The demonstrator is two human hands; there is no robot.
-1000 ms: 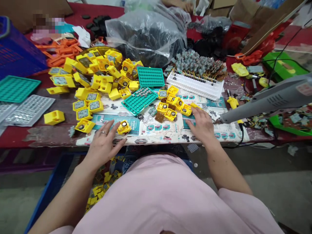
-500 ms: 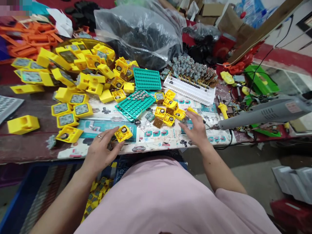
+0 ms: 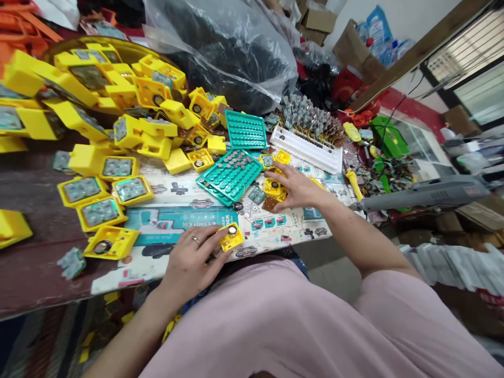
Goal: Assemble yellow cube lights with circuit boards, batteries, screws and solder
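My left hand (image 3: 197, 257) grips a small yellow plastic case (image 3: 231, 239) by its side, near the table's front edge. The case's open side faces up, with a round silvery disc inside. My right hand (image 3: 297, 186) reaches over a cluster of similar yellow cases (image 3: 271, 186), fingers spread; whether the fingertips touch them I cannot tell. By its thumb lies a small brown square board (image 3: 270, 204). Between the hands are a grey-green circuit piece (image 3: 256, 195) and green trays (image 3: 230, 176), the top one carrying several silver button cells.
Many yellow cases (image 3: 129, 131) are heaped at the left. A white rack (image 3: 307, 152) with wired parts stands behind my right hand. A grey electric screwdriver (image 3: 425, 193) juts in from the right, beside a yellow-handled tool (image 3: 353, 185). A plastic bag (image 3: 224, 52) fills the back.
My right hand has moved left from beside the yellow screwdriver-like area to above the yellow case cluster. My left hand still holds its case. The camera view has shifted.
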